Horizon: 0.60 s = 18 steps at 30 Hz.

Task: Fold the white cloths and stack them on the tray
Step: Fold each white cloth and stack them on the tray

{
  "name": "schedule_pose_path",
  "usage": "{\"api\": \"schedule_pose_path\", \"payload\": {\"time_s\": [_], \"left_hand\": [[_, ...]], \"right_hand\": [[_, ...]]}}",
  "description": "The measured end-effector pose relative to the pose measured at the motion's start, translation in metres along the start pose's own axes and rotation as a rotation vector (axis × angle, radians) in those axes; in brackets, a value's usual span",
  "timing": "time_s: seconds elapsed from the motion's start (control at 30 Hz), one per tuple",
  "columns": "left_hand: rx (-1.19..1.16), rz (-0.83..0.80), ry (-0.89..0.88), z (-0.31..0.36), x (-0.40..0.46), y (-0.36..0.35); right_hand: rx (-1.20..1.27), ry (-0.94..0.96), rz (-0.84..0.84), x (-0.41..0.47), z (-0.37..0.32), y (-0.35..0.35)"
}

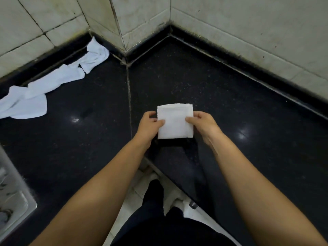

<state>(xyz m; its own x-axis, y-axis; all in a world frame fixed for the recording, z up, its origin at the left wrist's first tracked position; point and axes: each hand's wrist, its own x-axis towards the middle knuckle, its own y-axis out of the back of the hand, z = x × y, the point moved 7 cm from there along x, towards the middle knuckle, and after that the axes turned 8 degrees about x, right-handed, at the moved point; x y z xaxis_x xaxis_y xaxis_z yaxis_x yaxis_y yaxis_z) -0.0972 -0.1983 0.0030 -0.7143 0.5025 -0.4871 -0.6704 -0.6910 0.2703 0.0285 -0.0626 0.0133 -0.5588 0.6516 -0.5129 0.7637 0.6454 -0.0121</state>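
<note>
- Lying flat on the black table (230, 107), the folded cloth (174, 121) forms a near-square white pad; its slightly longer axis runs away from the person toward the tiled wall corner (124, 48).
- Layered fold edges show along the far side of the folded cloth; the near edge reads as one clean line.
- Whether a tray sits under the folded cloth cannot be told; a dark shape at its near edge is not distinct from the table.
- The folded cloth sits just right of the table seam (129, 96) and just beyond the table's front inner corner.
- Left hand (150, 124): thumb laid across the top of the left edge of the folded cloth, the other fingers curled at and under that edge, pinching it.
- Right hand (204, 124): thumb on top of the right edge, the other fingers curled round that edge, gripping it.
- Bare dark surface lies on all sides of the folded cloth: a wide stretch to its right up to the wall skirting, and another beyond it toward the corner.
- Well to the left of the folded cloth, loose white cloths (53, 82) trail in a crumpled row along the left wall, unfolded.
- A steel sink rim (19, 192) shows far to the near left of the folded cloth, at the frame edge.
- Below the table's front edge, nearer than the folded cloth, dark trousers and pale floor tiles are visible.
</note>
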Motion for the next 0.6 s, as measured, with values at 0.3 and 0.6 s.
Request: {"api": "schedule_pose_path", "payload": {"time_s": [0.3,0.6], "left_hand": [[-0.444,-0.246,0.08,-0.026,-0.102,-0.037],[-0.284,-0.46,-0.009,-0.043,-0.194,-0.084]], "right_hand": [[0.312,0.026,-0.14,-0.099,0.036,0.039],[0.523,0.131,0.042,-0.215,0.091,0.104]]}}
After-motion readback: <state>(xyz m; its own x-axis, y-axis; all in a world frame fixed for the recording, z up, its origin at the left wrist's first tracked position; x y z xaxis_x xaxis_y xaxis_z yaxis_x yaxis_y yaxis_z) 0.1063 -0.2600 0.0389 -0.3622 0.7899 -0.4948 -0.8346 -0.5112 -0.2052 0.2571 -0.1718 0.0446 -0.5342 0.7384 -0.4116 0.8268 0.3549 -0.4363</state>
